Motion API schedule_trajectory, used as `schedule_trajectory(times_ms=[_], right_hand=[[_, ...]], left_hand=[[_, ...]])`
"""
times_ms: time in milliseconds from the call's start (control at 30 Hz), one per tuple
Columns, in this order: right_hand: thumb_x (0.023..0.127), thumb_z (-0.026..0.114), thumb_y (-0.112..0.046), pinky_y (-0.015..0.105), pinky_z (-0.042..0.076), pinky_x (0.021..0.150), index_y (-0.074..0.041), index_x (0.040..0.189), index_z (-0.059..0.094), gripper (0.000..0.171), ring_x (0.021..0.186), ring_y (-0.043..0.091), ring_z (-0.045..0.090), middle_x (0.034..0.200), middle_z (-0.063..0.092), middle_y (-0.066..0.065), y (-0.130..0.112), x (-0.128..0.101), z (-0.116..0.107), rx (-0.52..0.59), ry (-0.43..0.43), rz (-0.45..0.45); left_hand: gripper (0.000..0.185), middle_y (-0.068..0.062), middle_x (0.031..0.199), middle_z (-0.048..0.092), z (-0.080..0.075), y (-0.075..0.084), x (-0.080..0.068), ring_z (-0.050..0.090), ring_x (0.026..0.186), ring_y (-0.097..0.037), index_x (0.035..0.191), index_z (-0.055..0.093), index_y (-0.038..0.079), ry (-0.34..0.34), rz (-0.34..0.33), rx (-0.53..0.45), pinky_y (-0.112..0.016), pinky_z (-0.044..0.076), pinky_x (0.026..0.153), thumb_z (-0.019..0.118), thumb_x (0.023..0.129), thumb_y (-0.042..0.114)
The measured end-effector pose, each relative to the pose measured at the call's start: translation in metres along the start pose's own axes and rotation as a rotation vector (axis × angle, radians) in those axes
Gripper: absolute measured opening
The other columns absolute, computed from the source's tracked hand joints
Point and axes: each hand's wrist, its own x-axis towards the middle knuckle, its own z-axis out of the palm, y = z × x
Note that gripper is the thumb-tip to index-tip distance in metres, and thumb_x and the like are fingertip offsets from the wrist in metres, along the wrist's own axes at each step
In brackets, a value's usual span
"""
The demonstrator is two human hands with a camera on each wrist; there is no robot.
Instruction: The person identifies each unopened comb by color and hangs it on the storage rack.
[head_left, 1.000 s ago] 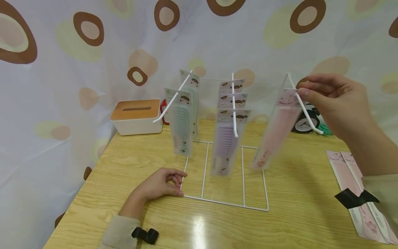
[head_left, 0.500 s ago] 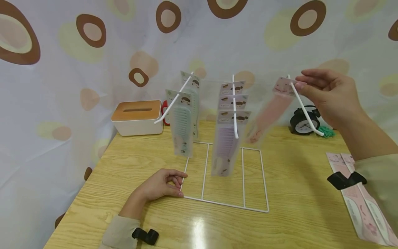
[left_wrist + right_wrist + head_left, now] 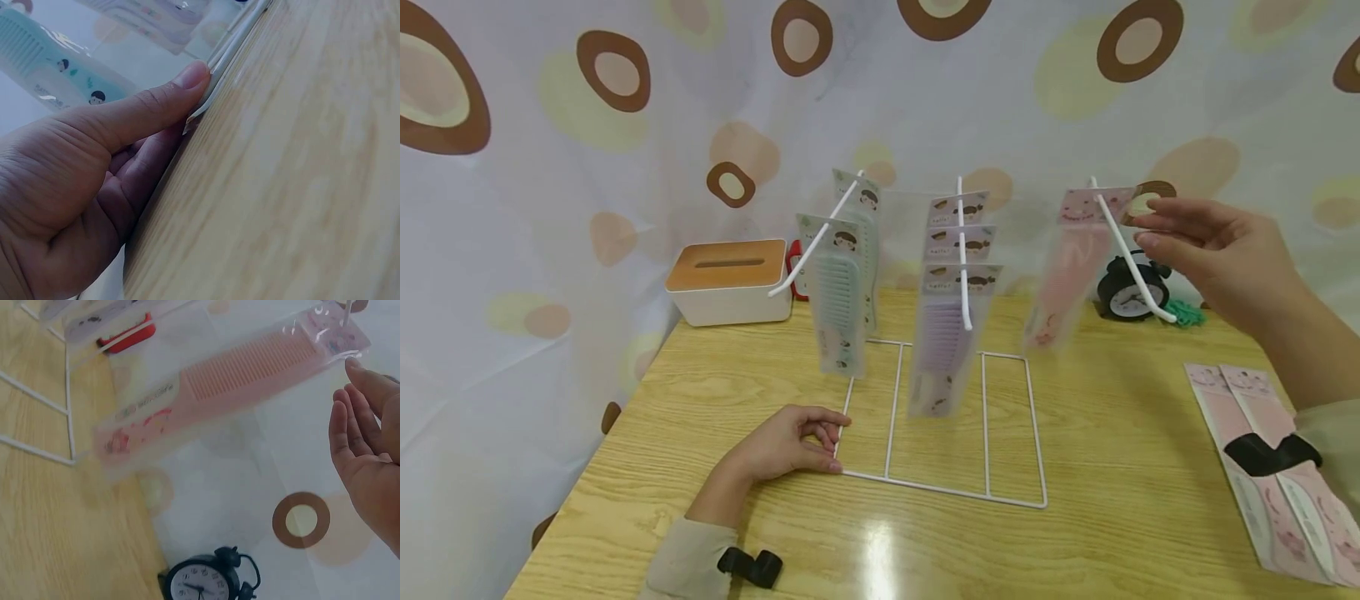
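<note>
Right hand: the right hand (image 3: 1221, 250) hovered just beside the top of the pink comb pack (image 3: 1067, 267), fingers straight and loosely spread, gripping nothing; in the right wrist view the fingertips (image 3: 353, 369) lay right at the pack's header.
Pink comb pack: hung on the right peg (image 3: 1123, 246) of the white wire rack (image 3: 936, 483), tilted with its lower end swung toward the middle.
Left hand: the left hand (image 3: 790, 446) rested on the table (image 3: 700, 400), thumb (image 3: 156, 103) and curled fingers pinching the front left corner of the rack's base.
Middle peg: three purple comb packs (image 3: 951, 333) hung in a row.
Left peg: green comb packs (image 3: 838, 292) hung there.
Table, right side: more pink packs (image 3: 1262, 467) lay flat near the right sleeve.
Behind the rack: a tissue box (image 3: 730, 279) with a wooden lid stood at left, a black alarm clock (image 3: 1123, 292) at right.
</note>
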Motion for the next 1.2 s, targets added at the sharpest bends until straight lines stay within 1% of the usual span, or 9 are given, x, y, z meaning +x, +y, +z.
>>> schedule_trajectory(times_ms=[100,200,267,533,700,867,933,1067,1200], right_hand=[[0.095,0.068,-0.017,0.005,0.05,0.069,-0.017,0.141,0.057,0.047,0.1,-0.01,0.063,0.117,0.067,-0.023,0.016,-0.01,-0.011,-0.206,-0.03,0.005],[0.097,0.067,-0.018,0.005,0.047,0.069,-0.018,0.144,0.055,0.049,0.101,-0.014,0.061,0.116,0.065,-0.028,0.033,-0.019,-0.023,-0.302,-0.066,-0.006],[0.097,0.067,-0.017,0.003,0.047,0.075,-0.017,0.145,0.053,0.049,0.1,-0.015,0.061,0.115,0.064,-0.031,0.045,-0.024,-0.03,-0.336,-0.081,-0.006],[0.098,0.064,-0.012,0.011,0.054,0.07,-0.016,0.146,0.052,0.049,0.086,-0.004,0.069,0.116,0.063,-0.035,0.082,-0.043,-0.051,-0.35,-0.114,0.05],[0.099,0.063,-0.008,0.014,0.055,0.069,-0.008,0.143,0.053,0.045,0.088,-0.007,0.068,0.124,0.053,-0.029,0.109,-0.053,-0.064,-0.376,-0.125,0.049],[0.098,0.064,-0.009,0.018,0.057,0.066,-0.007,0.14,0.054,0.043,0.087,-0.008,0.068,0.111,0.059,-0.036,0.137,-0.06,-0.077,-0.42,-0.132,0.072],[0.097,0.065,-0.008,0.02,0.058,0.065,-0.007,0.139,0.056,0.043,0.087,-0.006,0.069,0.106,0.065,-0.033,0.146,-0.062,-0.081,-0.421,-0.133,0.079],[0.096,0.067,-0.007,0.022,0.058,0.063,-0.009,0.138,0.057,0.043,0.086,-0.006,0.068,0.108,0.063,-0.035,0.16,-0.064,-0.089,-0.422,-0.147,0.087],[0.094,0.071,-0.019,0.02,0.052,0.058,-0.013,0.139,0.057,0.047,0.077,-0.004,0.062,0.105,0.058,-0.042,0.174,-0.068,-0.098,-0.525,-0.138,0.118]], left_hand=[[0.062,-0.009,0.102,0.061,0.0,0.0,0.0,0.062,0.093,-0.018,0.134,0.058,-0.002,0.0,-0.001,0.004,-0.026,0.06,0.078,0.084,0.079,0.005],[0.062,-0.01,0.102,0.061,0.0,0.0,0.0,0.062,0.093,-0.018,0.134,0.057,-0.002,-0.001,-0.001,0.004,-0.026,0.06,0.078,0.084,0.079,0.005],[0.062,-0.01,0.102,0.061,-0.001,0.0,0.0,0.062,0.094,-0.019,0.134,0.057,-0.002,-0.001,0.0,0.006,-0.026,0.06,0.078,0.084,0.079,0.005],[0.063,-0.01,0.103,0.061,-0.001,-0.001,0.0,0.062,0.094,-0.018,0.135,0.057,-0.003,-0.001,0.012,0.01,-0.027,0.06,0.079,0.084,0.079,0.005],[0.063,-0.01,0.103,0.061,0.0,-0.001,0.0,0.062,0.094,-0.018,0.135,0.057,-0.003,-0.004,0.011,0.006,-0.027,0.06,0.079,0.084,0.079,0.004],[0.063,-0.01,0.103,0.061,0.0,0.0,0.0,0.062,0.094,-0.018,0.135,0.057,-0.003,-0.001,-0.001,0.004,-0.027,0.06,0.079,0.084,0.078,0.004],[0.062,-0.01,0.103,0.061,0.0,0.0,0.0,0.062,0.094,-0.018,0.135,0.057,-0.003,-0.001,-0.003,0.006,-0.026,0.06,0.079,0.084,0.079,0.005],[0.062,-0.01,0.103,0.061,0.0,0.0,0.0,0.062,0.094,-0.018,0.135,0.057,-0.003,-0.001,-0.003,0.004,-0.026,0.06,0.079,0.084,0.079,0.004],[0.063,-0.01,0.103,0.06,0.001,0.001,0.0,0.062,0.094,-0.018,0.135,0.056,-0.003,-0.003,-0.001,0.002,-0.027,0.06,0.08,0.084,0.079,0.004]])
